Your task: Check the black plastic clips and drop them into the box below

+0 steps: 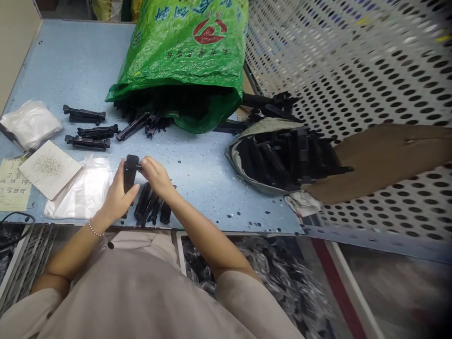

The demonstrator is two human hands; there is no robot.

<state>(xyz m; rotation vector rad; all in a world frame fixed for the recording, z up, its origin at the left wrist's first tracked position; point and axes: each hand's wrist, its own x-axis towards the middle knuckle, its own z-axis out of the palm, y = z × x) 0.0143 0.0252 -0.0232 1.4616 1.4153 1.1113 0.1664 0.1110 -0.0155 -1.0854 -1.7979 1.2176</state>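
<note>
My left hand (118, 195) is wrapped round a long black plastic part (131, 172), held upright over the front of the table. At its upper right side, my right hand (157, 176) pinches a small black bit that sticks out; whether this is a separate piece I cannot make out. Several similar black parts (150, 202) lie just below my right hand by the table edge. To the left, clear plastic bags (81, 188) lie flat beside my left wrist. More black parts (88, 142) rest in a loose group further back.
A green woven sack (183, 56) spills black parts at the back. On the right, an open bag (243, 167) holds more of them, against a perforated metal panel (388, 94). A white tile with tiny grains (67, 172) and a handwritten note (14, 193) lie left.
</note>
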